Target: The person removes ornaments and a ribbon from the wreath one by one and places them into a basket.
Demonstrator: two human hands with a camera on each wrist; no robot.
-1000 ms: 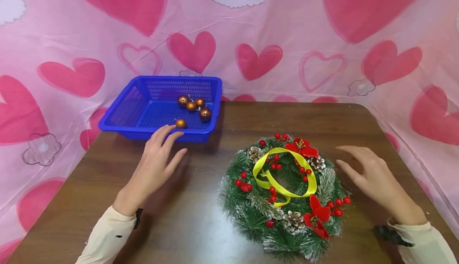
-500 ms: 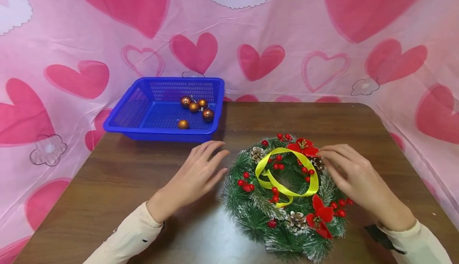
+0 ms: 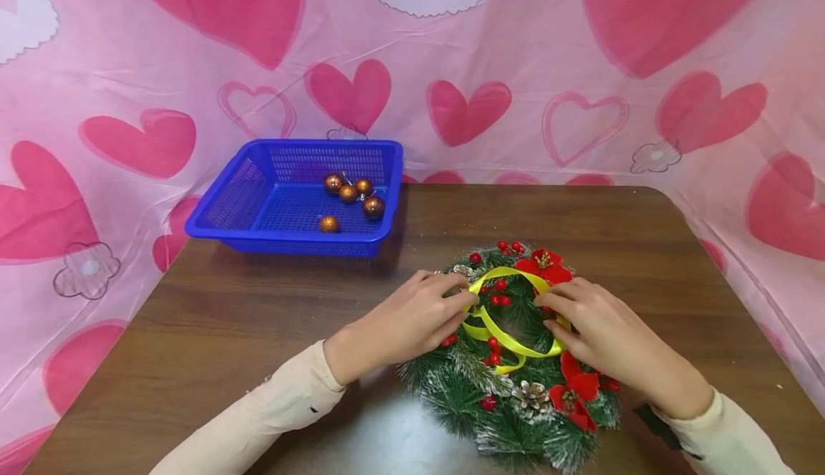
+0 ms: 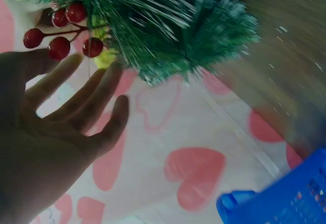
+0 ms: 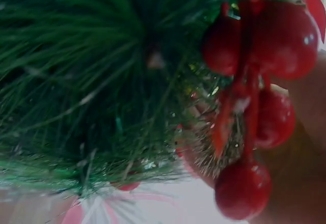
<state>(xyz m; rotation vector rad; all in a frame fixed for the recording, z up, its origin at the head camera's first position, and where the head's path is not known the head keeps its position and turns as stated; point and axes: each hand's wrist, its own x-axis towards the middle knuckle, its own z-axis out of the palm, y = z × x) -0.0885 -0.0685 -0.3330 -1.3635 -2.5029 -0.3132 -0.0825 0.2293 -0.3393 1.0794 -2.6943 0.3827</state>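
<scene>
A green wreath (image 3: 457, 400) with pinecones, red flowers and red berries lies on the table, a looped yellow ribbon (image 3: 525, 349) on top of it. My left hand (image 3: 406, 321) reaches over the wreath's left side, fingertips at the ribbon's left edge. In the left wrist view its fingers (image 4: 97, 99) are spread, beside red berries (image 4: 58, 47). From the right, my right hand (image 3: 612, 335) reaches in, fingertips at the ribbon's right edge, thumb and forefinger apart. The right wrist view is filled by green needles (image 5: 81, 81) and red berries (image 5: 243, 189), largely hiding that hand.
A blue plastic basket (image 3: 283, 235) stands at the back left of the brown wooden table (image 3: 213, 317). Several orange-brown ball ornaments (image 3: 374, 208) lie inside it, mostly on its right side. A pink cloth (image 3: 528, 45) with hearts hangs behind the table.
My left hand has moved right, from beside the basket to the ribbon's left edge. The right hand has come left over the wreath to the ribbon. The ribbon stays in place.
</scene>
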